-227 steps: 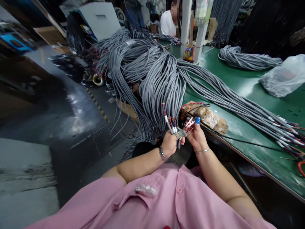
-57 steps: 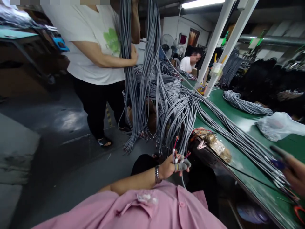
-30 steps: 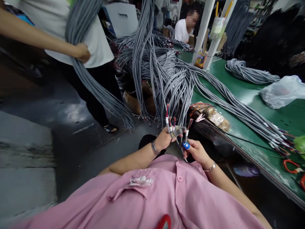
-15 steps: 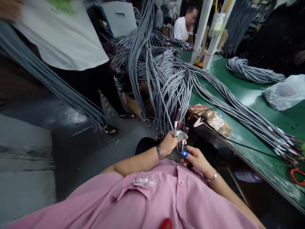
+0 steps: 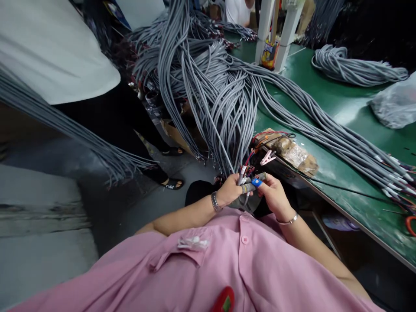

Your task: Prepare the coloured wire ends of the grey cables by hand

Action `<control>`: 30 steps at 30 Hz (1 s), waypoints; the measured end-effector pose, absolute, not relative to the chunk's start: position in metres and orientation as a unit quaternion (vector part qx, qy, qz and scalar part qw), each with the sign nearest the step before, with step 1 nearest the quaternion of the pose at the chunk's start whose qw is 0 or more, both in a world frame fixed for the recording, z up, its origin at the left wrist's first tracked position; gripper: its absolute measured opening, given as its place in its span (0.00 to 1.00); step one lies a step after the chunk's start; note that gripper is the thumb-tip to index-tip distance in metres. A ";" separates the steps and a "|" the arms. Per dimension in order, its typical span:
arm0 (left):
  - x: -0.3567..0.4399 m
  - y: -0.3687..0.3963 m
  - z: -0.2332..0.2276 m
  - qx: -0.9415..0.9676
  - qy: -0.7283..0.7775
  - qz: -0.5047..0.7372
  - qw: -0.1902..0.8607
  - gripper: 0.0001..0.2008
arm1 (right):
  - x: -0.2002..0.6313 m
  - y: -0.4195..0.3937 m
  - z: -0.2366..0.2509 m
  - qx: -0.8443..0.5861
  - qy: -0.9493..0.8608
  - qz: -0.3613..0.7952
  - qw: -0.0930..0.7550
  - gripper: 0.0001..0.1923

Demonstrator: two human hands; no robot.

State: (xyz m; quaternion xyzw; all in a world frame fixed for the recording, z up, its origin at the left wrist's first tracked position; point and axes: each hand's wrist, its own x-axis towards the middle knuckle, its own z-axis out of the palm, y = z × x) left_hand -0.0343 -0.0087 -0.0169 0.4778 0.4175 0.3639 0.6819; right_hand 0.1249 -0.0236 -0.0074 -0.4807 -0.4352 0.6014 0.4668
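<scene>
My left hand (image 5: 229, 190) is closed around the end of a grey cable (image 5: 242, 170), whose coloured wires fan out at the tip. Grey finger covers are on its fingers. Close against it, my right hand (image 5: 271, 190) pinches at the wire ends, a blue cover on its thumb; exactly which wires lie between its fingers is hidden. Below the hands a white-banded piece of cable (image 5: 247, 198) hangs in a loop. Beyond them droops a big heap of grey cables (image 5: 227, 99).
On the green table (image 5: 354, 149) are a taped wooden block (image 5: 292, 156) with a pink clip (image 5: 268, 157), a cable bundle (image 5: 354, 65), a plastic bag (image 5: 394, 104) and orange-handled scissors (image 5: 410, 225). A co-worker in a white shirt (image 5: 58, 52) stands at left beside more cables.
My right hand has moved up from below the left hand to the wire ends beside it. The view has tipped downward, and the co-worker's cable bundle has shifted.
</scene>
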 end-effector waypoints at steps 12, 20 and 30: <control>-0.033 -0.009 -0.017 0.465 0.437 0.420 0.645 0.18 | 0.121 -0.022 -0.014 -0.488 -0.395 0.591 0.507 0.11; -0.030 -0.007 -0.014 0.468 0.438 0.419 0.643 0.17 | 0.124 -0.025 -0.021 -0.466 -0.388 0.592 0.531 0.10; -0.027 -0.007 -0.018 0.443 0.443 0.443 0.641 0.15 | 0.129 -0.026 -0.017 -0.477 -0.410 0.596 0.499 0.11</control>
